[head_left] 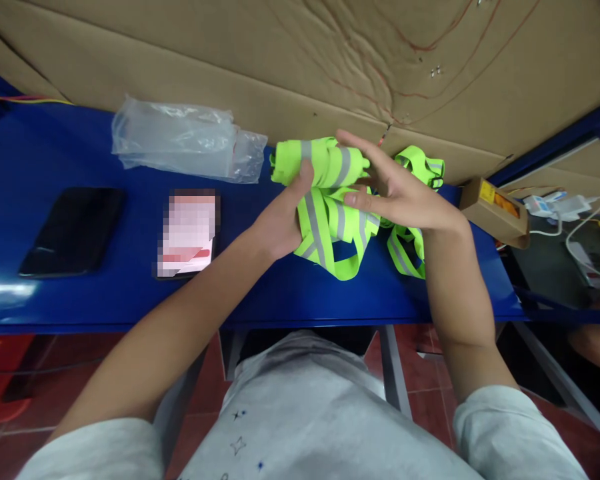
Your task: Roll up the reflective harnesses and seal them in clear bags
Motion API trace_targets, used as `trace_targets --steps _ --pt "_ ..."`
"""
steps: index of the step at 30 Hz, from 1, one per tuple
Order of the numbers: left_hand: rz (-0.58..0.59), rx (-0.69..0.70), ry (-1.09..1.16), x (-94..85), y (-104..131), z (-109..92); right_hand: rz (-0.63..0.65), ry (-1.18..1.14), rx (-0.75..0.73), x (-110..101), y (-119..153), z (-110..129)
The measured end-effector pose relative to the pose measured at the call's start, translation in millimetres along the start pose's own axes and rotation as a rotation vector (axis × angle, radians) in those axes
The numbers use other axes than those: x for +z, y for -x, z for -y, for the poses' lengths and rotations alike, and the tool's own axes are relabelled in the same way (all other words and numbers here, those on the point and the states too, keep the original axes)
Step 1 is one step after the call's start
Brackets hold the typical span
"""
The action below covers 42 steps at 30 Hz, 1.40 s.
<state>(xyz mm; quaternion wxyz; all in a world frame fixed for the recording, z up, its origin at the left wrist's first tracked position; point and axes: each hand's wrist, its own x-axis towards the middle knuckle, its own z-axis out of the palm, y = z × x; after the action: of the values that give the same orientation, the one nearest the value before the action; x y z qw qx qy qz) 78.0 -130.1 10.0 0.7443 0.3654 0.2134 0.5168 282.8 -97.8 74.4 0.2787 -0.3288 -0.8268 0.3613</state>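
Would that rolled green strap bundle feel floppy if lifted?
The bundle would probably feel soft, being wound from flat bands. It might roll if pushed, looking roughly cylindrical. The loose loops below would likely flop, since they bend in open curves.

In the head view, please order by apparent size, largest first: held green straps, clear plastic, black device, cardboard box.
1. Clear plastic and held green straps: too alike to rank
2. Black device
3. Cardboard box

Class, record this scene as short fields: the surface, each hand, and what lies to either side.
surface: blue table
left hand: thumb on rolled neon straps; fingers mostly hidden
right hand: spread at the roll's right end
to the left: clear plastic bags, lit phone, black flat object
to the right: more neon straps, small cardboard box
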Motion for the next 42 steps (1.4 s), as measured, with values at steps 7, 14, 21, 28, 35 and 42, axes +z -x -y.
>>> trace_targets --steps 7,14,21,28,35,42 --pt "-0.026 0.002 0.114 -5.8 -8 -1 -0.040 -0.509 0.290 28 33 -48" --pt "-0.085 0.016 -0.043 -7.0 -7 2 -0.088 -0.557 0.290 42 32 -56" --pt "-0.265 0.123 -0.217 -8.6 -11 17 -0.467 0.283 0.066 61 35 -52" --pt "-0.308 0.066 -0.211 -15.0 -14 20 -0.485 0.817 -0.135 77 44 -47" --pt "-0.380 0.107 -0.292 -22.1 -16 11 -0.225 0.305 -0.290 83 37 -47" --pt "-0.345 0.189 -0.273 -19.4 -15 14 -0.195 -0.042 -0.111 58 32 -52"
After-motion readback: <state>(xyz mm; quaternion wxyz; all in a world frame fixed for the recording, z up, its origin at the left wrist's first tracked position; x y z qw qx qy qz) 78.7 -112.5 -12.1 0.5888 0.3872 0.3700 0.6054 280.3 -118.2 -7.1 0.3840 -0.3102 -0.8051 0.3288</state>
